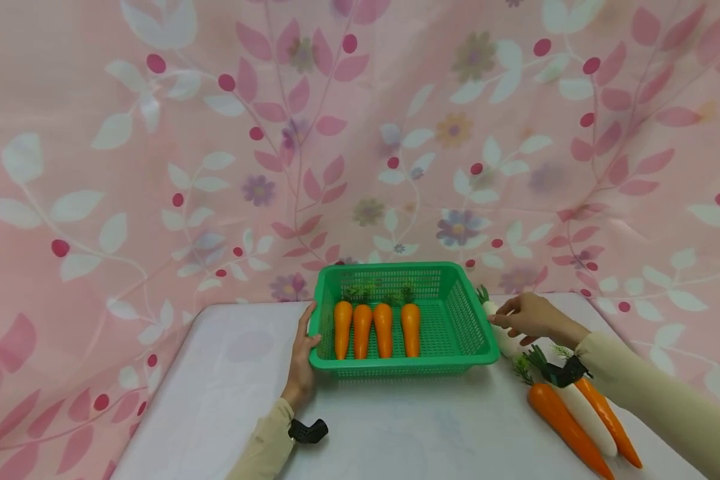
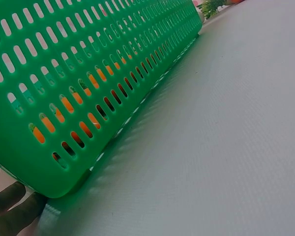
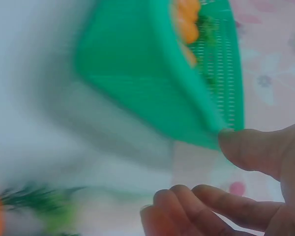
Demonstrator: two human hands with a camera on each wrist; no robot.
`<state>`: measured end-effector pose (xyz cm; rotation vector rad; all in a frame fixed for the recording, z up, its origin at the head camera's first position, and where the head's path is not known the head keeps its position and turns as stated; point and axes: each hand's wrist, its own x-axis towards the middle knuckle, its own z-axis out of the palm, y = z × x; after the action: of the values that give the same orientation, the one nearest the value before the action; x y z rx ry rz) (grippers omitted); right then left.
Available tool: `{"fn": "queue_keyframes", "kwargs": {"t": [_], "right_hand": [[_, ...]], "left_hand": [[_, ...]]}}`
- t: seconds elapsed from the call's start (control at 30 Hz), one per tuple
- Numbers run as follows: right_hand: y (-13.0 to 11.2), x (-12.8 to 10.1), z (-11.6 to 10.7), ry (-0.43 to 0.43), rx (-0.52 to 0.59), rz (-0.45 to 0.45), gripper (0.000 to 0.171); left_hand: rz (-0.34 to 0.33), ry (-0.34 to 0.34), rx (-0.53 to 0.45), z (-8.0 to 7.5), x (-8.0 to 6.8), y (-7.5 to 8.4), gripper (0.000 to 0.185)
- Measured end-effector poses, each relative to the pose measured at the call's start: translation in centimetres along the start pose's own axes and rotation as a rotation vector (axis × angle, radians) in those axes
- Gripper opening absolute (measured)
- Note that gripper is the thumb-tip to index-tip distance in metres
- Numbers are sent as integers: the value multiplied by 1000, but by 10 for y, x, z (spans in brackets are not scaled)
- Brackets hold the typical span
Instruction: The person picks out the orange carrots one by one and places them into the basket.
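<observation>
A green plastic basket (image 1: 402,365) stands on the table with several orange carrots (image 1: 383,331) lying side by side in it, leafy ends toward the back. My left hand (image 1: 301,363) rests against the basket's left end, fingers stretched along the outside, thumb at the rim. In the left wrist view its fingers (image 2: 10,204) show beside the basket corner. My right hand (image 1: 531,317) is at the right end, its thumb (image 3: 246,147) touching the rim corner and the other fingers apart from it. Below that hand lies a white radish (image 1: 507,341), partly hidden.
At the right front, two carrots (image 1: 567,427) lie on the table with another white radish (image 1: 591,420) between them, their tops partly under my right wrist. A flowered pink cloth (image 1: 360,133) hangs behind the white table (image 1: 408,427).
</observation>
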<state>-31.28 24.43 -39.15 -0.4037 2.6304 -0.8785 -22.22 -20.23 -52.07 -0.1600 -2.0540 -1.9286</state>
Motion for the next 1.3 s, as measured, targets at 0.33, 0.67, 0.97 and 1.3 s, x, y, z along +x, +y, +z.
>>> {"fn": "queue_keyframes", "kwargs": {"t": [0.33,0.67,0.97,1.3], "right_hand": [[33,-45,22,40,-163,-9,46],[49,-75,33,37,-175,-3,40],[51,-84,37,85,-348,21,47],[52,-91,49,134,-434,57,53]], "left_hand": [[-3,-1,1,1,0,2,63],[-18,-10,-17,-1,-1,1,63],[-17,-14,-1,-1,0,-1,64],[-29,-10,-12,0,-2,6,64]]}}
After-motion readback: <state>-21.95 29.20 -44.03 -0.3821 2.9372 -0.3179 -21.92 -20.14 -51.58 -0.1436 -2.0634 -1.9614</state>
